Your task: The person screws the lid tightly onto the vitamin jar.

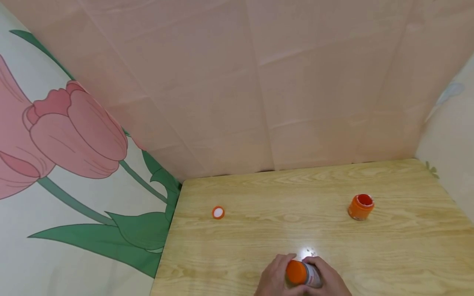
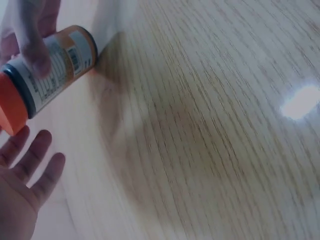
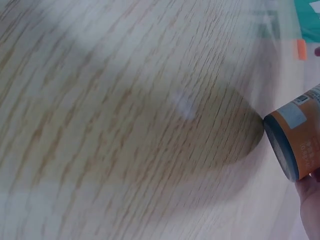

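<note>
At the table's near edge, both hands are at a small labelled bottle (image 1: pixel 313 276) with an orange cap (image 1: pixel 296 272). My right hand (image 1: pixel 331 279) grips its body, thumb laid along the white and orange label in the left wrist view. My left hand (image 1: pixel 272 277) is at the cap, its fingers curved around the side; the left wrist view has a fingertip at the cap's edge and the other fingers spread apart. The bottle lies tilted, its dark base (image 3: pixel 281 147) low toward the table in the right wrist view.
An uncovered orange jar (image 1: pixel 360 209) with red inside stands at the right of the wood-patterned table (image 1: pixel 281 218). A small orange-rimmed lid (image 1: pixel 218 212) lies at the left, white side up. Pink cloth (image 1: pixel 259 90) hangs behind; a tulip-printed sheet (image 1: pixel 74 205) covers the left side.
</note>
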A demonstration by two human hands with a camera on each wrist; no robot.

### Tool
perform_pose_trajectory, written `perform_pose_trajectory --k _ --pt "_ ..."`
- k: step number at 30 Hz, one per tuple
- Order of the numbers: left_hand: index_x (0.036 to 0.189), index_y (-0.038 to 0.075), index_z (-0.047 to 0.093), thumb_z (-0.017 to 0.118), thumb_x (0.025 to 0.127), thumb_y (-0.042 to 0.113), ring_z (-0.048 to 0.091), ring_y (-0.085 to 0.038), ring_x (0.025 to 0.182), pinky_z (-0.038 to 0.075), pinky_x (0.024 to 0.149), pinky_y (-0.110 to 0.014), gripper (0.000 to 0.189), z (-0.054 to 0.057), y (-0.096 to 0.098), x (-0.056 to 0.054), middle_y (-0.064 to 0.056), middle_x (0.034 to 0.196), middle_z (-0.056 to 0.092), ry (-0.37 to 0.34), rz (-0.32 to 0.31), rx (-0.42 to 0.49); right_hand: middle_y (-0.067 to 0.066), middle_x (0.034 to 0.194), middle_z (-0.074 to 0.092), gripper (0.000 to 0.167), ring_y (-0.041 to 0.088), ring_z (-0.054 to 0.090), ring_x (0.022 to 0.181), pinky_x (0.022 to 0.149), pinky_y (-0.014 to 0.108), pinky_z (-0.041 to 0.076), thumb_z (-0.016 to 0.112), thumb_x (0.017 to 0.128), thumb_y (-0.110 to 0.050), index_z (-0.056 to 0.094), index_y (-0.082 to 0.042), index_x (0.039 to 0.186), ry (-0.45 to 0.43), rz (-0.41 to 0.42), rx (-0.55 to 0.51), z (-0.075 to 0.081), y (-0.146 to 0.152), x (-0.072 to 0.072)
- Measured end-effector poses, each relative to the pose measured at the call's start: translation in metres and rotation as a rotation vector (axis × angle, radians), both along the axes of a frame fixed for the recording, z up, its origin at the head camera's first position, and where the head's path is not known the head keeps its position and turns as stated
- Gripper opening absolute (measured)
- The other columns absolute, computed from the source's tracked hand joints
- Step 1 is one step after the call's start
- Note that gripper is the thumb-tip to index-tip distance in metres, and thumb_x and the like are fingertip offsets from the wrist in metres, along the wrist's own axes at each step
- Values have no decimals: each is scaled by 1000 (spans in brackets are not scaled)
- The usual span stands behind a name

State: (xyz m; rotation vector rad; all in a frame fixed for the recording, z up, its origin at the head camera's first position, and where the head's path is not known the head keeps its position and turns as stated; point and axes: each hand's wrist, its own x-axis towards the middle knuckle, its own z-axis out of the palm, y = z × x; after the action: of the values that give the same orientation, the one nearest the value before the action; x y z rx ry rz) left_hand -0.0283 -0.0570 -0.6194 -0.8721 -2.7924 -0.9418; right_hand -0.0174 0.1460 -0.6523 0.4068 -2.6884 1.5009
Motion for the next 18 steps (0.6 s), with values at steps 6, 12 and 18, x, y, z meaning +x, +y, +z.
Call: perform_pose_trajectory --k 6,12,18 --pt "127 16 57 68 84 61 53 7 89 45 71 -11 63 4 0 -2 11 105 60 -122 79 -12 -4 111 65 59 -5 54 92 80 20 51 86 72 -40 58 -15 118 -160 13 66 9 -2 -2" --pt "127 17 56 69 88 51 54 7 90 40 76 -3 53 1 -4 -4 8 107 59 12 -10 -5 -3 113 64 61 -3 54 93 82 21 51 86 72 -41 58 -16 120 -256 21 76 10 -1 -6" --pt "132 19 55 74 87 38 57 5 93 41 80 -2 52 1 -5 -5 7 113 58 68 -81 12 -3 113 64 61 -4 54 93 81 21 51 86 72 -41 58 -15 120 -250 19 43 10 0 -6"
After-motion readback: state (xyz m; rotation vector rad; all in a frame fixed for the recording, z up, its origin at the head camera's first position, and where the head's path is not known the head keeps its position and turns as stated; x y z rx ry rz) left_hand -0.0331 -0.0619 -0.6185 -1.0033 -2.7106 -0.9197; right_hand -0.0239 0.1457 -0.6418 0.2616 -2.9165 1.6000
